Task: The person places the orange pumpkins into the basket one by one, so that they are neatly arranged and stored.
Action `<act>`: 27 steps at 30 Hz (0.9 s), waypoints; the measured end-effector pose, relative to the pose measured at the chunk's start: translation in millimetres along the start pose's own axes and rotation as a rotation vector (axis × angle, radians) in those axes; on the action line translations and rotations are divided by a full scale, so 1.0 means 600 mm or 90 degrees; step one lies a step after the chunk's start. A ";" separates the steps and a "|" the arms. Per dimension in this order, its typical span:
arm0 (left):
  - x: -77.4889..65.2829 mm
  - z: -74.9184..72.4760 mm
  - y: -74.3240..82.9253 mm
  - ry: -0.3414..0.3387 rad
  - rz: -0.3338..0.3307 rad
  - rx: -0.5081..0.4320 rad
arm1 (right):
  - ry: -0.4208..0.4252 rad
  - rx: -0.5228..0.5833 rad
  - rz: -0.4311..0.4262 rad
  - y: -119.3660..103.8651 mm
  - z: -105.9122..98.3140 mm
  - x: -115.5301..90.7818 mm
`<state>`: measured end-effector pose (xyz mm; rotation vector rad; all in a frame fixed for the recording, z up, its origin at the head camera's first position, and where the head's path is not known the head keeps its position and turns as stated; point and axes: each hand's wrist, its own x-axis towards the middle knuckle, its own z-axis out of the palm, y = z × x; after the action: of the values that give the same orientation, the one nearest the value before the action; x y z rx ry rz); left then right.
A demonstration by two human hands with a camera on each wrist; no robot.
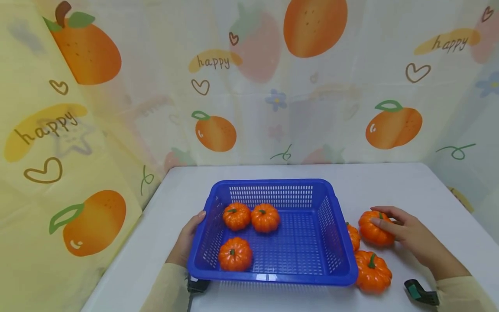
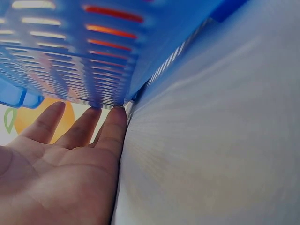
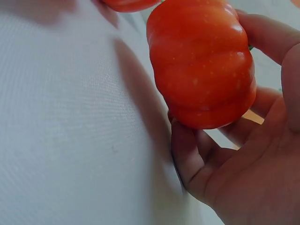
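Note:
My right hand (image 1: 405,232) grips a small orange pumpkin (image 1: 377,229) by its sides, to the right of a blue plastic basket (image 1: 300,242). In the right wrist view, thumb and fingers curl around the glossy ribbed pumpkin (image 3: 201,65), close over the white table. My left hand (image 1: 186,242) is at the basket's left side. The left wrist view shows that hand (image 2: 70,164) with fingers extended, their tips against the slotted wall (image 2: 65,56). Inside the basket lie three pumpkins: two at the back left (image 1: 237,216) (image 1: 265,218) and one at the front left (image 1: 235,255).
Two more pumpkins sit by the basket's right wall, one partly hidden behind it (image 1: 353,237) and one nearer the front (image 1: 373,272). The white table (image 1: 413,186) ends at a fruit-printed cloth (image 1: 323,121). Black straps (image 1: 421,294) show by both wrists.

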<state>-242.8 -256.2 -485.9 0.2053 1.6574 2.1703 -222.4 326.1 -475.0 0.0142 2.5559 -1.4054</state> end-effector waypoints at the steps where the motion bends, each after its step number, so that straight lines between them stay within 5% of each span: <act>1: 0.001 0.000 -0.001 -0.001 0.003 0.000 | 0.004 0.003 -0.002 0.000 -0.001 -0.001; 8: 0.003 -0.001 -0.003 0.010 0.004 0.007 | 0.023 0.026 -0.019 0.000 -0.004 -0.002; 17: 0.000 -0.006 0.002 -0.042 -0.006 0.014 | 0.026 0.084 -0.024 -0.003 -0.002 0.000; 27: -0.002 0.004 -0.008 0.069 0.015 -0.007 | 0.035 0.084 -0.024 0.001 -0.002 -0.002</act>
<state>-239.8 -253.8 -489.7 0.1058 1.7092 2.2438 -221.7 327.5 -474.3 0.0271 2.5141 -1.6068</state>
